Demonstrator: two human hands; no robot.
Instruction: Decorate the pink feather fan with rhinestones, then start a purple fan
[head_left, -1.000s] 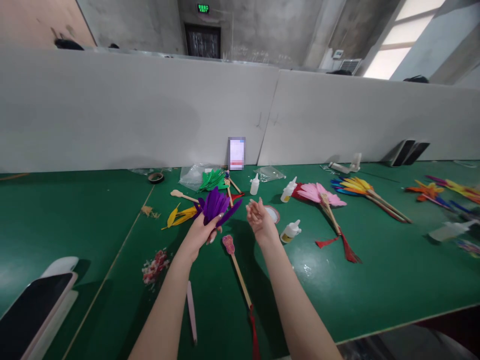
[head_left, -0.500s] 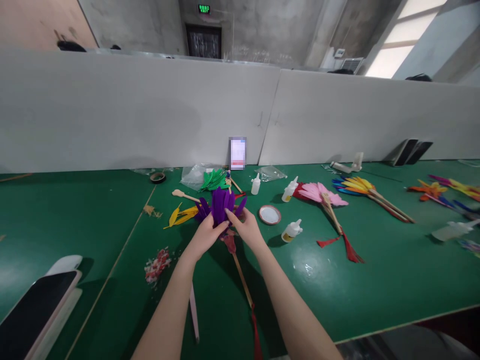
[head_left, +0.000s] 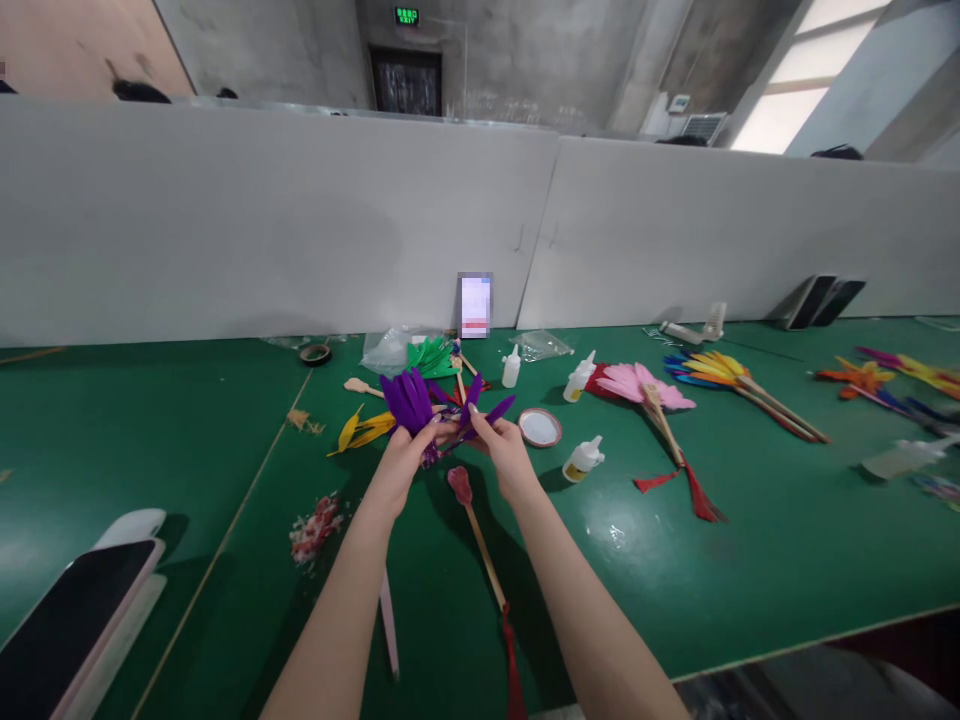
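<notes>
My left hand (head_left: 409,455) is closed on a bunch of purple feathers (head_left: 409,400) that fans upward. A few separate purple feathers (head_left: 500,408) stick out from my right hand (head_left: 496,445), whose fingers are pinched round them. Both hands are close together above the table, and the feathers' lower ends are partly hidden by the fingers. Just below the hands lies a wooden fan handle (head_left: 484,550) with a dark red head (head_left: 460,485) and a red tassel (head_left: 513,665). Yellow feathers (head_left: 364,432) and green feathers (head_left: 431,357) lie behind the hands.
White glue bottles (head_left: 583,460) and a round dish (head_left: 540,428) stand right of my hands. Farther right lie a pink feather fan (head_left: 645,388) and a yellow-blue one (head_left: 712,370). A phone (head_left: 475,306) leans on the white partition (head_left: 262,220). Scraps (head_left: 315,530) and tape (head_left: 315,354) lie left.
The purple feathers, gathered in one clump before, are now split between my hands. The left bunch has shifted left, several feathers lean right, and the handle's red head is uncovered.
</notes>
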